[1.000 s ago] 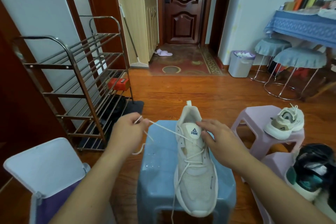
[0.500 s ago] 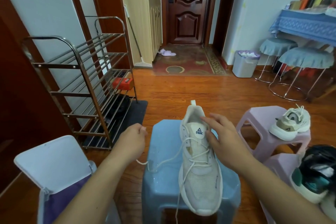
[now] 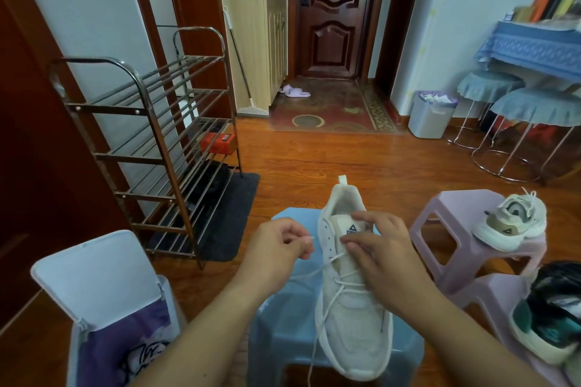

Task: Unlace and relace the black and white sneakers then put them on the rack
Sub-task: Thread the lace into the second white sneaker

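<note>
My white sneaker (image 3: 352, 298) sits toe toward me on the blue stool (image 3: 283, 333), and that stool is my landmark. My left hand (image 3: 276, 245) hovers just left of the sneaker's collar, fingers curled with the tip of the lace (image 3: 327, 267) pinched between them, the lace running slack back to the eyelets. My right hand (image 3: 377, 254) rests on the tongue, thumb and fingers pinching at its edge by the logo; what exactly sits under those fingertips I cannot make out. Left of the stool, near me, a white bin (image 3: 103, 302) stands lid up, with a purple bag liner inside and something printed on it, partly cut off by the frame. Right of the stool, a cream sneaker (image 3: 509, 226) sits on a lilac stool (image 3: 440, 229). Nearer, a dark green-and-black shoe (image 3: 547, 317) is cropped by the edge. Beyond the stool to the left stands the metal rack (image 3: 151, 148), an orange box (image 3: 218, 141) on a low shelf and something dark beneath, blurred. Far off, a grey wastebasket (image 3: 430, 119) holds crumpled paper.
</note>
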Available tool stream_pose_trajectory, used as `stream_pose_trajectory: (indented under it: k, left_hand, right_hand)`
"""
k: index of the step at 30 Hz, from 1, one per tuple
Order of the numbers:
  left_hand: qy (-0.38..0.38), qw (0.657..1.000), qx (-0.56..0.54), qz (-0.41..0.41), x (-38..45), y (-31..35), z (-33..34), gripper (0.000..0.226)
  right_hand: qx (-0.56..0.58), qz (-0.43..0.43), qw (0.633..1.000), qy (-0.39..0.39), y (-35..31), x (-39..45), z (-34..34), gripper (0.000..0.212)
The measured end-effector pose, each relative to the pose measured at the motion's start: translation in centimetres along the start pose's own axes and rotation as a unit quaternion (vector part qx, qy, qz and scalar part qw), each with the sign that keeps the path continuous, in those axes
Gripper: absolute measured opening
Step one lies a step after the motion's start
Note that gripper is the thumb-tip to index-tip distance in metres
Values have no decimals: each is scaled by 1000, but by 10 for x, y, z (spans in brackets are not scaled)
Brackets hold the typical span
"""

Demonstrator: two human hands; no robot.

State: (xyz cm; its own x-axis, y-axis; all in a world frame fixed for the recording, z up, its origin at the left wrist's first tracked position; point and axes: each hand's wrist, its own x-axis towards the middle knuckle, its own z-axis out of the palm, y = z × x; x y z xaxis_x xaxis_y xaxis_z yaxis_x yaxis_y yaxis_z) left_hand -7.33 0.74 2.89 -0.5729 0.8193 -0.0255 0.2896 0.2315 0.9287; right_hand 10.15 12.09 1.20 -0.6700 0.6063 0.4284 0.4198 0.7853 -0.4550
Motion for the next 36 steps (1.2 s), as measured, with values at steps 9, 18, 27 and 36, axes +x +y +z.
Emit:
stream_pose_trajectory:
  k: [9,18,27,36]
  left_hand:
    - [-15,996,93,-1,5,-1,20,16]
    - [-5,996,82,-29,5,1,35,22]
    - [-13,997,-18,-72,2,-3,37,18]
    - [-58,962,-216,-154,7,-15,42,22]
  right_hand:
    - [56,83,995,-26,5,9,-7,22]
    - [38,75,995,-44,-1,13,-2,18]
    - [26,100,989,-107,-11,20,-6,15]
    - [18,111,985,-133,-16,24,-3,16]
